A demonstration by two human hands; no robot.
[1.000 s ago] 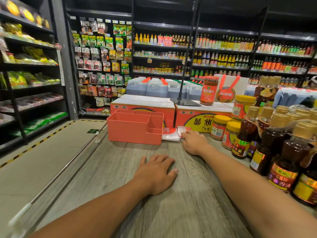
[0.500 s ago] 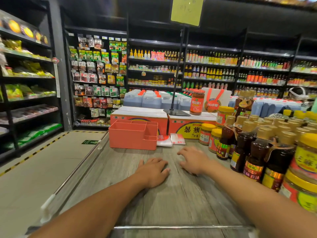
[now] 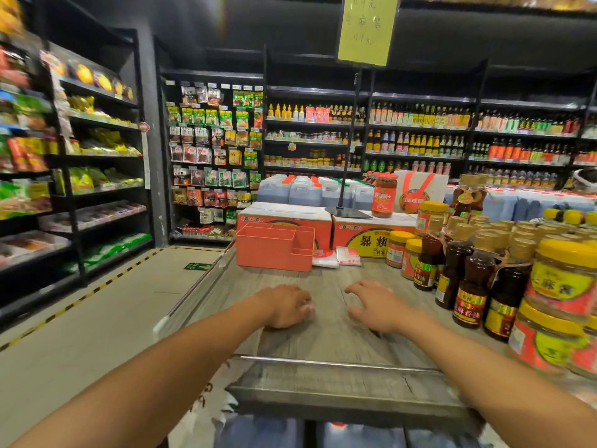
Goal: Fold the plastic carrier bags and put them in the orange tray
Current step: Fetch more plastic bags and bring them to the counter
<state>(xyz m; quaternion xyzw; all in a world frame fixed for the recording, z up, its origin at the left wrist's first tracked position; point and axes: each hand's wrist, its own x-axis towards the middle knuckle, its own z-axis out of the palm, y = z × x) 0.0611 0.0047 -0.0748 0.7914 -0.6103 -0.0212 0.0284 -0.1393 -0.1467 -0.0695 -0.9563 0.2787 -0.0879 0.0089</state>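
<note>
Out at nine o'clock, black metal shop shelving [image 3: 97, 150] carries green and yellow snack packets, their print too blurred to read. A small green floor sticker [image 3: 197, 266] lies on the beige aisle floor.

On the grey wood-grain tabletop [image 3: 326, 341], an orange plastic tray with several compartments [image 3: 274, 253] stands at the far eleven o'clock corner. The left hand [image 3: 284, 306] rests palm down near the middle of the top, its fingers loosely curled and holding nothing.

Folded white plastic carrier bags [image 3: 336, 258], one with red print I cannot read, lie on the table touching the tray's three o'clock side, outside it. The right hand [image 3: 376, 307], at three o'clock from the left hand and just apart from it, spreads its bent fingers wide over the wood, gripping nothing.

Behind the bags, orange cardboard cartons [image 3: 371, 236] show a yellow label with large black Chinese characters. At twelve o'clock a pale yellow handwritten price sign [image 3: 366, 27] tops a black pole. A red-lidded sauce jar [image 3: 384, 195] bears white characters and a plus sign. At three o'clock crowd dark brown sauce bottles [image 3: 471, 286] and yellow-lidded jars [image 3: 562, 279].
</note>
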